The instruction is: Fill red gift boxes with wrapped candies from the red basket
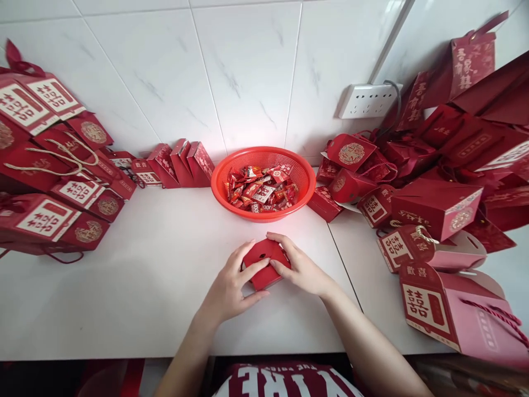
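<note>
A small red box (265, 277) lies on the white table in front of me, with a dark round spot or hole in its upper face. My left hand (235, 282) grips it from the left, one finger stretched across the top and the thumb low by the near edge. From the right side, my right hand (305, 271) holds the same box, its fingers curled over the far edge and its thumb on top. Just beyond the box stands a red plastic basket (223, 202) with many wrapped candies (263, 190) inside.
Red gift boxes (47, 218) with cord handles are piled at the left. Slim red boxes (181, 164) stand against the tiled wall. More red boxes and bags (433, 204) crowd the right, below a white power strip (367, 101). A seam runs across the table (136, 286) at right.
</note>
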Demonstrator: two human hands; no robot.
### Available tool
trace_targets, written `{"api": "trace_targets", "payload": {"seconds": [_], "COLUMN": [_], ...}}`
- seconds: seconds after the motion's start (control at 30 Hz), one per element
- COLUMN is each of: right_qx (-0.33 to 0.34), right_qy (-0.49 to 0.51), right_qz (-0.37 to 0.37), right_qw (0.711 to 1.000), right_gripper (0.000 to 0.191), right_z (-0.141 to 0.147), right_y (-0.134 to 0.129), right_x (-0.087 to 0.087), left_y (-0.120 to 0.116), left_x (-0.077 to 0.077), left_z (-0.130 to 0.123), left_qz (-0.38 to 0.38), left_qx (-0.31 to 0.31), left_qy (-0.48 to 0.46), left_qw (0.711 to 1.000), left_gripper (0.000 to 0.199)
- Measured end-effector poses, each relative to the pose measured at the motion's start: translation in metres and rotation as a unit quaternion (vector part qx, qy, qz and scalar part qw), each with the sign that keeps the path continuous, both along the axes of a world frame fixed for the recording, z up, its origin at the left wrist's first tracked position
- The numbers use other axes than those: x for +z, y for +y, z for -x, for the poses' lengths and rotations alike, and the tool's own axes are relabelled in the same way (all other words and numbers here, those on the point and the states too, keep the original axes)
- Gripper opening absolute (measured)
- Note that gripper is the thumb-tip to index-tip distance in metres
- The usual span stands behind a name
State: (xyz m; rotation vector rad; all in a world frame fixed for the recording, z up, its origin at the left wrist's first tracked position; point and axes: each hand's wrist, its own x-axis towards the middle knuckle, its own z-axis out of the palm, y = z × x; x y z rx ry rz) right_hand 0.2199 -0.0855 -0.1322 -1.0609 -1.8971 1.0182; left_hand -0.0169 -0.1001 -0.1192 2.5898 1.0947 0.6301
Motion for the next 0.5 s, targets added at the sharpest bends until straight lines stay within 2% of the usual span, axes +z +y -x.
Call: {"api": "trace_targets", "payload": {"seconds": [0.13,0.23,0.37,0.43,0.5], "right_qx": [0.004,0.01,0.001,-0.009,-0.017], "right_qy": [0.007,0.006,-0.008,-0.019,-0.03], "right_qz": [-0.001,-0.024,-0.069,-0.077,-0.079], "right_qw": [1.0,1.0,0.998,0.997,0.996], "right_gripper": [0.055,0.056,0.05,0.048,0.047], "right_z": [0.003,0.007,0.011,0.011,0.011], "right_y": [-0.002,-0.004,-0.006,-0.006,-0.007], "right_x": [-0.001,0.0,0.002,0.001,0.0], "left_y": [-0.012,-0.014,-0.008,-0.001,0.013], "left_x": [-0.02,-0.022,-0.01,0.002,0.018], "left_z": [0.003,0.01,0.03,0.045,0.066], "left_qz": [-0.028,-0.06,-0.077,-0.111,-0.168], "left_qx": [0.002,0.002,0.081,0.153,0.236], "left_qy": [-0.065,-0.107,-0.144,-0.162,-0.17], "left_qw": [0.998,0.993,0.983,0.969,0.942], "left_gripper": [0.056,0.056,0.056,0.057,0.055]}}
